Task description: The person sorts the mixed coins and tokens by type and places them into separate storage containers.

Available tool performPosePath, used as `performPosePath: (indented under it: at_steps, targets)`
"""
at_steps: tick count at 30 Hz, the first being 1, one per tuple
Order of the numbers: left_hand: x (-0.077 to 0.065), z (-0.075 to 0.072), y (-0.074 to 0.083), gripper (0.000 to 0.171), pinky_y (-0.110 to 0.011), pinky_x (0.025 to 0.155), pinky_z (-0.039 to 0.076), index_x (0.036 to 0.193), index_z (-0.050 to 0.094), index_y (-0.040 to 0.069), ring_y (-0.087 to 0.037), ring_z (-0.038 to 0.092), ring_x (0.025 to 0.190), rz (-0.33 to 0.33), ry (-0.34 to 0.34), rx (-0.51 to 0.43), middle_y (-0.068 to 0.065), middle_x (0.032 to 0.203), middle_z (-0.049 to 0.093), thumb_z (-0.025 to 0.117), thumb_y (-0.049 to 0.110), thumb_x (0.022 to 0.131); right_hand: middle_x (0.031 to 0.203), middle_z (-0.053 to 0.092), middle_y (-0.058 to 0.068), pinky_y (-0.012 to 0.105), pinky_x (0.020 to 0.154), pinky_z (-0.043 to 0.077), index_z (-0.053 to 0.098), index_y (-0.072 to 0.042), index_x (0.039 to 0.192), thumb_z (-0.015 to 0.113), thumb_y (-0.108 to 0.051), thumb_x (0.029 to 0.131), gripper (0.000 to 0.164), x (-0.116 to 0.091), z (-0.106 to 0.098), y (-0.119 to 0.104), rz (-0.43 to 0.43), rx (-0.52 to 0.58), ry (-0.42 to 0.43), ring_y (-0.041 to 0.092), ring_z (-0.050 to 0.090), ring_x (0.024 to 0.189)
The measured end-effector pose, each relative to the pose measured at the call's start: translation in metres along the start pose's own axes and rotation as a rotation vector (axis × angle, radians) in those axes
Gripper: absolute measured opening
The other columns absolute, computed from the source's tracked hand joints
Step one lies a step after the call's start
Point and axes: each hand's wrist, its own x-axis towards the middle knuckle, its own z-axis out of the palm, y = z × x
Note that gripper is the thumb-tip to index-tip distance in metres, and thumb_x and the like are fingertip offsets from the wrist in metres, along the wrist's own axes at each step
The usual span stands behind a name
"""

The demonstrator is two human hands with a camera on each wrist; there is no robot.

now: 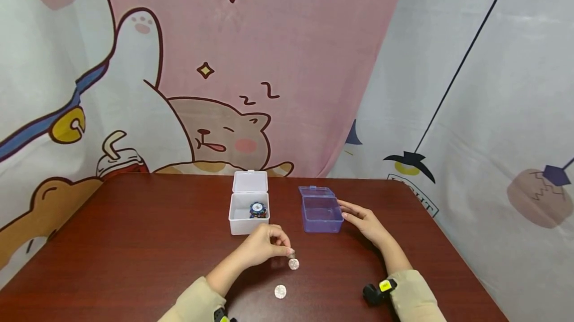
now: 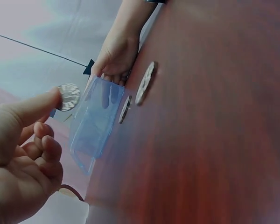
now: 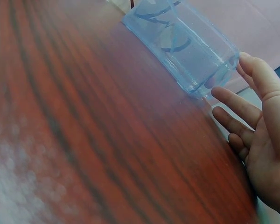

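Observation:
My left hand pinches a silver coin between thumb and forefinger, just above the table. Two more silver coins lie flat on the wood: one coin directly below the pinched one, another coin nearer to me. A see-through blue plastic box stands with its lid tipped back, and nothing shows inside it. Against its right side, my right hand rests its fingertips, the fingers fairly straight in the right wrist view. Left of it stands a white box, lid up, holding several poker chips.
The dark red-brown wooden table ends at a printed cloth with cartoon animals. Both boxes stand toward the table's back edge, a short gap between them. A black device is strapped at my right wrist.

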Motion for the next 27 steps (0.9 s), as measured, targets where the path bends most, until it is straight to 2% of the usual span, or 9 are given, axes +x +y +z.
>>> performPosePath:
  at_steps: [4,6,10,12,17,23,27]
  targets:
    - [0.009,0.005,0.005,0.012,-0.020,0.056,0.035,0.070,0.069,0.004,-0.004,0.044,0.063,0.004,0.082,-0.029,0.006,0.064,0.049,0.080,0.003,0.075,0.128,0.056,0.023,0.018,0.089,0.040,0.051,-0.001,0.137,0.058,-0.012,0.096,0.043,-0.004,0.002,-0.019,-0.002,-0.015,-0.015,0.038,0.050,0.120]
    - [0.013,0.006,0.007,0.011,-0.021,0.056,0.036,0.071,0.069,0.003,-0.005,0.045,0.063,0.004,0.117,-0.042,0.006,0.064,0.051,0.079,0.003,0.076,0.129,0.056,0.023,0.018,0.089,0.040,0.050,-0.001,0.137,0.058,-0.011,0.096,0.043,-0.003,0.001,-0.016,0.006,-0.024,-0.014,0.038,0.050,0.120]
    - [0.020,0.007,0.024,0.010,-0.021,0.056,0.037,0.072,0.068,-0.003,-0.007,0.045,0.063,-0.002,0.183,-0.068,-0.001,0.063,0.053,0.077,-0.002,0.076,0.129,0.056,0.020,0.021,0.090,0.041,0.051,-0.005,0.138,0.058,-0.013,0.097,0.043,0.002,-0.001,0.001,-0.002,-0.022,-0.011,0.036,0.050,0.121]
    - [0.026,0.009,0.022,0.009,-0.022,0.057,0.037,0.072,0.069,-0.003,-0.008,0.045,0.063,-0.018,0.207,-0.082,-0.002,0.063,0.053,0.077,-0.001,0.076,0.130,0.057,0.017,0.023,0.091,0.041,0.052,-0.008,0.138,0.058,-0.015,0.097,0.042,0.004,-0.001,0.009,0.005,-0.030,-0.003,0.033,0.050,0.121]
    - [0.041,0.018,0.004,0.010,-0.021,0.057,0.036,0.073,0.071,0.002,-0.007,0.046,0.063,-0.074,0.259,-0.082,0.004,0.062,0.051,0.080,0.007,0.076,0.129,0.058,0.013,0.029,0.095,0.041,0.053,-0.013,0.138,0.059,-0.021,0.097,0.043,0.005,-0.001,0.015,0.001,-0.045,0.011,0.026,0.052,0.120]
    - [0.056,0.024,0.000,0.011,-0.021,0.057,0.037,0.074,0.072,0.004,-0.006,0.047,0.064,-0.125,0.323,-0.115,0.007,0.063,0.051,0.080,0.012,0.077,0.128,0.060,0.009,0.026,0.094,0.041,0.055,-0.017,0.137,0.061,-0.024,0.095,0.043,0.004,0.000,0.015,0.010,-0.030,0.022,0.023,0.053,0.119]
    - [0.065,0.028,-0.001,0.011,-0.020,0.056,0.036,0.075,0.072,0.002,-0.007,0.046,0.063,-0.133,0.365,-0.153,0.006,0.062,0.051,0.079,0.010,0.077,0.128,0.060,0.008,0.024,0.093,0.041,0.056,-0.018,0.136,0.062,-0.025,0.095,0.043,0.004,0.000,0.015,0.017,-0.019,0.028,0.024,0.053,0.119]
